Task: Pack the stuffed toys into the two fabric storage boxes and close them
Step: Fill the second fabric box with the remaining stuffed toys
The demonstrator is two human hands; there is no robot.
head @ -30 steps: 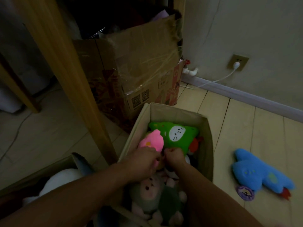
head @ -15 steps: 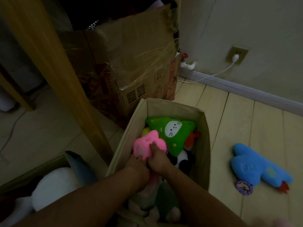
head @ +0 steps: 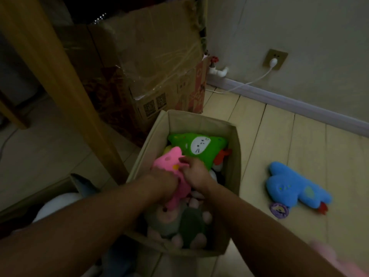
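Both hands are working inside the beige fabric box: the left hand is gripping the pink plush toy low down (long axis running away from the person), the right hand pressing spread fingers beside it.

pink toy pushed deeper, hands lower
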